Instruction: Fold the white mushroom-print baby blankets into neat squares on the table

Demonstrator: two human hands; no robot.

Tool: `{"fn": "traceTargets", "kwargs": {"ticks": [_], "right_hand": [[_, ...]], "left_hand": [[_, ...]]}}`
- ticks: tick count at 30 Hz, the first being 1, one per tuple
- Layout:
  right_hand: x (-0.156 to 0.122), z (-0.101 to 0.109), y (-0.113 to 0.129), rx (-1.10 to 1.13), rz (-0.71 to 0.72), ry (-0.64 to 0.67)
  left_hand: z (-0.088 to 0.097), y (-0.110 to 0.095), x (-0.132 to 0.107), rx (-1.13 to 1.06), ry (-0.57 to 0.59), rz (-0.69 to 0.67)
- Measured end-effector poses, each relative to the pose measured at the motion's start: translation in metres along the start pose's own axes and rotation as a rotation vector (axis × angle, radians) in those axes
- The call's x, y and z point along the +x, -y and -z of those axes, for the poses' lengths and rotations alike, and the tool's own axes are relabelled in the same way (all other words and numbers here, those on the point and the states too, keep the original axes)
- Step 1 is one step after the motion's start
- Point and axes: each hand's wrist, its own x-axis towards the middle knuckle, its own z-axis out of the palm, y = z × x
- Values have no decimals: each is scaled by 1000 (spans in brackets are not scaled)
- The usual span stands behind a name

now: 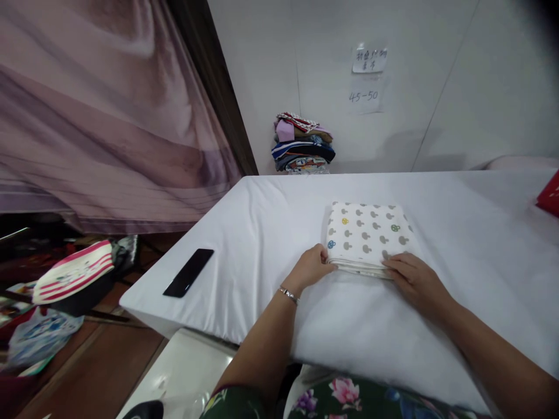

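A folded white cloth [367,230] with grey mushroom-like prints, plus a few in yellow, green and blue, lies flat on the white-covered table [279,221]. Its layered edge faces me. At its near left corner, my left hand [312,265] pinches the layers between thumb and fingers; a silver bracelet is on that wrist. My right hand [410,279] grips the near right corner, fingers on top and the thumb hidden from view.
A black phone [188,272] lies on the table's left side. Folded clothes [303,142] are stacked by the wall beyond the far edge. A red object [549,195] sits at the right edge. A pink curtain [109,116] hangs at left, above a striped cushion [76,272].
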Motion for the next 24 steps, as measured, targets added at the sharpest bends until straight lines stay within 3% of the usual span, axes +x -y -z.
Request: {"fn": "traceTargets", "kwargs": {"ticks": [6, 12, 17, 24], "right_hand": [[1, -1, 1, 1, 18, -24], [1, 0, 6, 9, 23, -54], [-2, -4, -1, -14, 62, -26], [0, -5, -2, -29, 96, -25]], "left_hand": [[-8, -5, 1, 7, -89, -24], [-9, -15, -1, 196, -204, 7], [-9, -15, -2, 348, -139, 33], [-7, -7, -1, 322, -102, 34]]}}
